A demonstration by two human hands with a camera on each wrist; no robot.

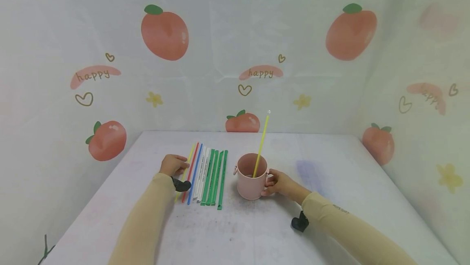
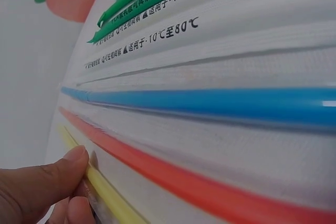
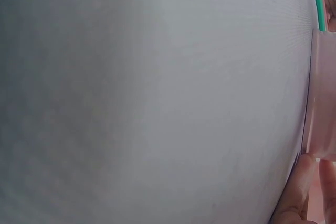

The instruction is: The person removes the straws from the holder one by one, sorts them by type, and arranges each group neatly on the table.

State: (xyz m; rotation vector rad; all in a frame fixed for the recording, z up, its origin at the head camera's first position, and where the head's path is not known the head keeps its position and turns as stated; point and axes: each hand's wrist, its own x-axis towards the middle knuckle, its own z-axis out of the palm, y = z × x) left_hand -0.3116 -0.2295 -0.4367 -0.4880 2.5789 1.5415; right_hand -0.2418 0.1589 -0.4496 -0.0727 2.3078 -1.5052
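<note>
My left hand (image 1: 174,164) is at the left end of a row of straws, pinching a yellow straw (image 2: 107,192) between thumb and fingers. Beside it lie a red straw (image 1: 190,173), a blue straw (image 1: 195,174), white-wrapped straws (image 1: 203,171) and several green-wrapped straws (image 1: 222,179). To the right of the row stands a pink cup (image 1: 250,188) with another yellow straw (image 1: 262,140) leaning upright inside it. My right hand (image 1: 280,183) holds the cup by its right side, at the handle. In the right wrist view only the cup's edge (image 3: 323,93) and some fingertips (image 3: 296,187) show.
The white table (image 1: 264,232) reaches back to a fruit-patterned curtain (image 1: 205,73), which also closes off the sides. A purplish stain (image 1: 312,175) marks the tabletop right of the cup. A black strap end (image 1: 300,221) hangs below the right wrist.
</note>
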